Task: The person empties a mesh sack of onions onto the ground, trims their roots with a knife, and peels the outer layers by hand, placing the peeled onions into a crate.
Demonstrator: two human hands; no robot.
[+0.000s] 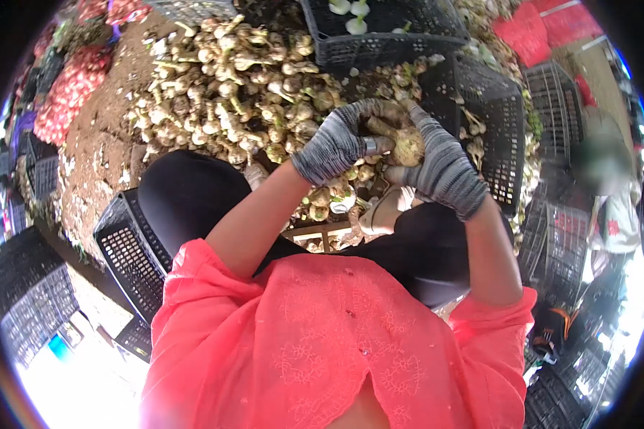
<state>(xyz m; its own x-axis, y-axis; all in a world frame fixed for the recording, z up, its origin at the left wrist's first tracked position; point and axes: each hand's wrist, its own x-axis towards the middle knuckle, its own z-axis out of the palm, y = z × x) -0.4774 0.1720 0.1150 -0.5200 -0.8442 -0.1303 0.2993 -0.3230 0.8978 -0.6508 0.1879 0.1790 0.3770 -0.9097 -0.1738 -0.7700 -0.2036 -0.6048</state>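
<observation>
Both of my hands wear grey knitted gloves and meet around one bulb (408, 147), which looks like garlic with its stem on. My left hand (347, 139) is closed at the stem side, its thumb pointing toward the bulb. On the bulb's other side, my right hand (440, 161) curls round it with the thumb underneath. Whether a tool is between the fingers cannot be made out. Below and beyond the hands lies a large heap of bulbs with stems (229, 93).
A black crate (390, 50) with a few pale bulbs stands at the front; another black crate (504, 136) is right of my hands. Red net sacks (71, 93) lie at the far left. A black crate (129, 250) stands beside my left knee. A blurred person (605, 164) is at the right.
</observation>
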